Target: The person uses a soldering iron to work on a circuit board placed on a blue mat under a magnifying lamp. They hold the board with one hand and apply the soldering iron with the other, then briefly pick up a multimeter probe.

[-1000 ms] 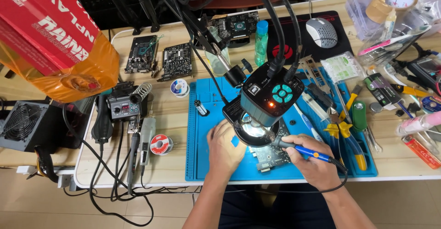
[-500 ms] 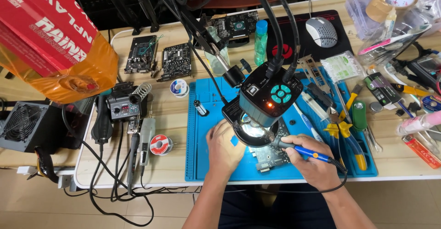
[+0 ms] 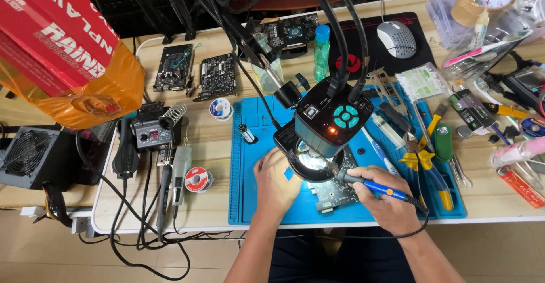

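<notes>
Blue work mat (image 3: 258,203), blue-handled soldering iron (image 3: 381,189), black microscope camera (image 3: 329,125), teal buttons, orange bag (image 3: 96,98)

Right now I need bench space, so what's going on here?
A person is working on a circuit board lying on the blue mat, under a camera microscope. The right hand holds a blue-handled soldering iron with its tip at the board under the lens. The left hand rests on the mat beside the board.

Your right hand (image 3: 385,200) grips a soldering iron (image 3: 379,187) with a glossy blue plastic handle, over a matt dark circuit board (image 3: 332,194) studded with shiny metal. Beneath lies a smooth, matt blue rubbery mat (image 3: 255,175) on a pale wood-grain table (image 3: 216,203). Your left hand (image 3: 276,179) rests beside the matt black plastic microscope camera (image 3: 332,121).
</notes>
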